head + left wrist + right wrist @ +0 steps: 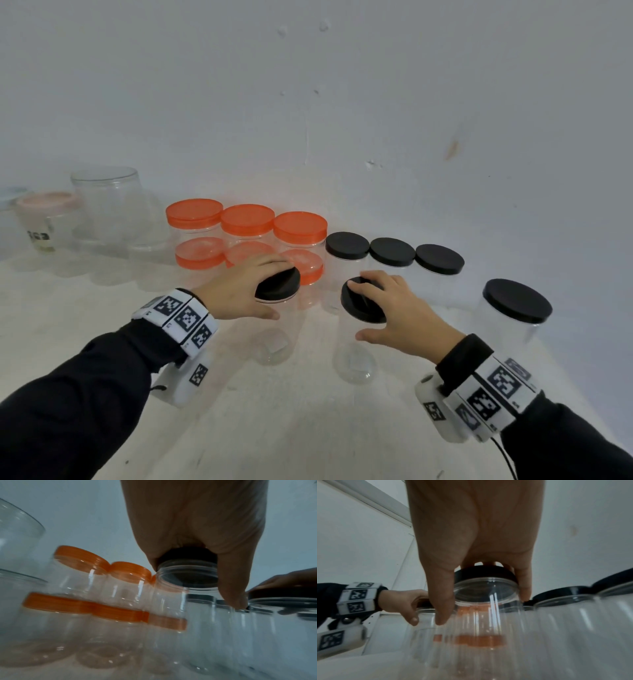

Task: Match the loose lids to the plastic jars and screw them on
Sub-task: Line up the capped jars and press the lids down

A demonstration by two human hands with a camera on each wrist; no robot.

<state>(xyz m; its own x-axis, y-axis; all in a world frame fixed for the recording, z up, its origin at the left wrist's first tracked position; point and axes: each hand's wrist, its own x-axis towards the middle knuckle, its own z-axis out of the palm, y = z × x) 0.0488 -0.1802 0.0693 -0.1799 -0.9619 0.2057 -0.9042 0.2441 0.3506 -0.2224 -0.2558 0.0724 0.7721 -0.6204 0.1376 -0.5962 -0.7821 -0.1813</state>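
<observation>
Two rows of capped jars along the wall, two more in front under the hands.

The left hand (239, 291) sits atop the left front jar (274, 342), the right hand (397, 308) atop the right front jar (354, 363). Behind them stand stacked jars (246, 240) on the left and a jar row (392, 263) on the right; one lone jar (513, 315) stands far right.

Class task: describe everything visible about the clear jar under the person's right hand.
The tall clear plastic jar stands upright on the pale speckled tabletop, looking empty. A round black plastic lid sits on its mouth, looking slightly tilted. The right hand grips that lid from above, thumb and fingers around its rim. A label-like patch shows at the base. It stands apart from the left hand's jar.
</observation>
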